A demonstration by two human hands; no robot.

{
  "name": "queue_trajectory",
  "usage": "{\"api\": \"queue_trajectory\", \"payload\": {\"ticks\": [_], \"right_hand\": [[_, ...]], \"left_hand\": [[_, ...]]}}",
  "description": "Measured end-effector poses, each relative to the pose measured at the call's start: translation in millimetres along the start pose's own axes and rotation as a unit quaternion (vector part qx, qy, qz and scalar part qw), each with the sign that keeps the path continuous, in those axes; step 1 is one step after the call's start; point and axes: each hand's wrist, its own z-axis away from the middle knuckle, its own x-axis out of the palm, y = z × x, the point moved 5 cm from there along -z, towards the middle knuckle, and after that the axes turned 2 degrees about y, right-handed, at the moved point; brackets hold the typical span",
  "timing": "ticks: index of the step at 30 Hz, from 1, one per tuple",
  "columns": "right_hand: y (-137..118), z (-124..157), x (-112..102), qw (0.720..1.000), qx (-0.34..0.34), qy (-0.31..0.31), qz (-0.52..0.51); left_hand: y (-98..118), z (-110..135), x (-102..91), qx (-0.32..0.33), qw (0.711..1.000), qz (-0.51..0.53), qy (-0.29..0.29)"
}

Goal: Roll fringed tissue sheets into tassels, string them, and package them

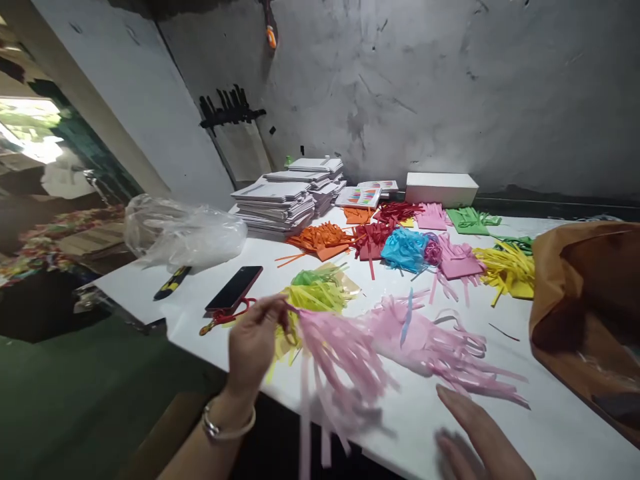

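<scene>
Down and rightward from the pinching left hand, pink tassel.

White table, pink fringed paper, dark phone, orange fringed bundle, stacked packs, plastic bag

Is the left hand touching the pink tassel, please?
Touching: the head view shows the left hand pinching the pink tassel at its gathered end.
</scene>
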Motion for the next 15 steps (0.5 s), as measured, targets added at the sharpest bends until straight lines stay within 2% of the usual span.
{"api": "queue_trajectory", "payload": {"ticks": [2,3,5,7,9,11,12,14,15], "right_hand": [[4.0,-14.5,9.9,0.999,-0.026,-0.025,0.031],[6.3,-21.5,18.2,0.997,-0.038,-0.039,0.051],[12.7,-33.3,39.9,0.991,-0.059,-0.063,0.107],[20.4,-41.0,62.3,0.982,-0.081,-0.065,0.159],[28.2,-44.2,79.3,0.977,-0.108,-0.056,0.178],[34.8,-43.3,86.1,0.975,-0.137,-0.049,0.168],[37.0,-41.1,85.2,0.974,-0.155,-0.048,0.159],[39.3,-33.8,75.2,0.971,-0.187,-0.042,0.145],[39.9,-28.8,67.2,0.97,-0.196,-0.037,0.139]], "left_hand": [[-0.6,-40.0,-7.8,0.054,0.992,-0.115,0.011],[3.3,-50.4,-8.0,0.104,0.978,-0.179,0.019],[14.2,-49.1,2.8,0.2,0.944,-0.261,0.017],[24.2,-23.0,31.4,0.262,0.926,-0.268,-0.056],[29.1,19.7,78.1,0.277,0.901,-0.228,-0.244],[32.8,66.2,124.0,0.29,0.841,-0.209,-0.406],[34.3,85.6,143.2,0.302,0.809,-0.207,-0.46],[35.8,110.4,172.3,0.327,0.765,-0.218,-0.51],[35.5,116.5,182.7,0.338,0.754,-0.226,-0.516]]}}
